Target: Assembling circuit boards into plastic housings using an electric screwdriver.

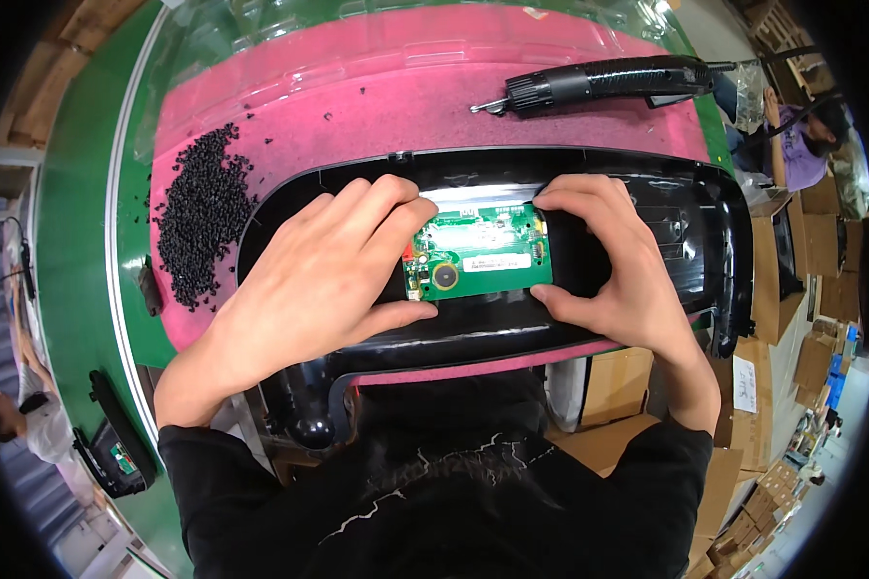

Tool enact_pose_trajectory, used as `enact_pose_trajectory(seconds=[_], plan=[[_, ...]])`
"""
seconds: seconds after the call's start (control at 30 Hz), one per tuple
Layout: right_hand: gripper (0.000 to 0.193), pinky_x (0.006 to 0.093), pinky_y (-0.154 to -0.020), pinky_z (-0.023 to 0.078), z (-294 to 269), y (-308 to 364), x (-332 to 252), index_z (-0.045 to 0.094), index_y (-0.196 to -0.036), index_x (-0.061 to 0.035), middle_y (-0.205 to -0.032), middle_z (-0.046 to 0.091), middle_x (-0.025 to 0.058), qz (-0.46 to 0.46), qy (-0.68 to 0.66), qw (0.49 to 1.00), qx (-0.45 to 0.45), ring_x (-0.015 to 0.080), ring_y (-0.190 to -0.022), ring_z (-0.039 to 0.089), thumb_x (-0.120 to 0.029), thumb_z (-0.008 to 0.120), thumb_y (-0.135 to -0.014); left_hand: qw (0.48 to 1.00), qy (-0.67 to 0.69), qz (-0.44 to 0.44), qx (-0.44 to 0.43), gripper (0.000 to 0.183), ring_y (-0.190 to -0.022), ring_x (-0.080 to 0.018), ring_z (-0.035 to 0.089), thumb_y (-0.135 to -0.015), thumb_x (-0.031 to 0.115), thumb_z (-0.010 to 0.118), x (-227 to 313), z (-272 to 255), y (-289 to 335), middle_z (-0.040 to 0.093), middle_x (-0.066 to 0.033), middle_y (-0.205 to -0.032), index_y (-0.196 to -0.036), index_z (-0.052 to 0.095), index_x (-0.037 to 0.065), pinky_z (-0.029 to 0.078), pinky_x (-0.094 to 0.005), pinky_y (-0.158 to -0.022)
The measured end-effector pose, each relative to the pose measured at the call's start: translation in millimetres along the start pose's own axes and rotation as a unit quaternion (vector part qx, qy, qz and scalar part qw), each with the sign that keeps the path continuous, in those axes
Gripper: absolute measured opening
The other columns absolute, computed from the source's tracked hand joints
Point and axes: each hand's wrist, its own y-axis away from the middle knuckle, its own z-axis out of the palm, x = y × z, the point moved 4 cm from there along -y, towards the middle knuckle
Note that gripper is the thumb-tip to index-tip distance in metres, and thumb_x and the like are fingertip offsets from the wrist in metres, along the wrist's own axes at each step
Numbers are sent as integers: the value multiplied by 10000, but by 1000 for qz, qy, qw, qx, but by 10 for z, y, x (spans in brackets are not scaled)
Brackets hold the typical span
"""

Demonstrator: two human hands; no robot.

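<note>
A green circuit board (492, 280) with a white label and a round buzzer-like part is held level between both hands. My left hand (309, 261) grips its left end, thumb at the lower edge and fingers along the upper corner. At the right end, my right hand (613, 261) pinches the board's upper and lower corners. Beneath lies a long glossy black plastic housing (686, 280), its inside facing up. Whether the board touches the housing cannot be made out.
A pile of small black screws (203, 212) sits left on the pink mat (406, 116). Behind the housing lies a black electric screwdriver (608, 85). Another black housing (116, 449) with a board stands at far left. Cardboard boxes (618, 386) and other people are around the table.
</note>
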Motion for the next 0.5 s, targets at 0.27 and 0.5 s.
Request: enact_pose_trajectory(seconds=[0.27,0.5], plan=[[603,380,-918,419,13,-34,-78,535,-1140,-31,-1145,525,134,39,7,999,-16,329,-1053,500,-33,763,-582,1000,-15,4,7,650,-994,-294,535,-676,298,779,-53,3,66,502,-114,-1129,-1188,492,17,452,-370,-832],[740,379,-955,398,8,-20,-197,486,-1257,-28,-1235,496,140,90,-2,995,-49,296,-1118,487,-53,772,-575,996,-16,50,68,635,-986,-262,553,-708,318,767,-126,30,177,506,-118,-1120,-1186,498,-3,483,-355,-801]])
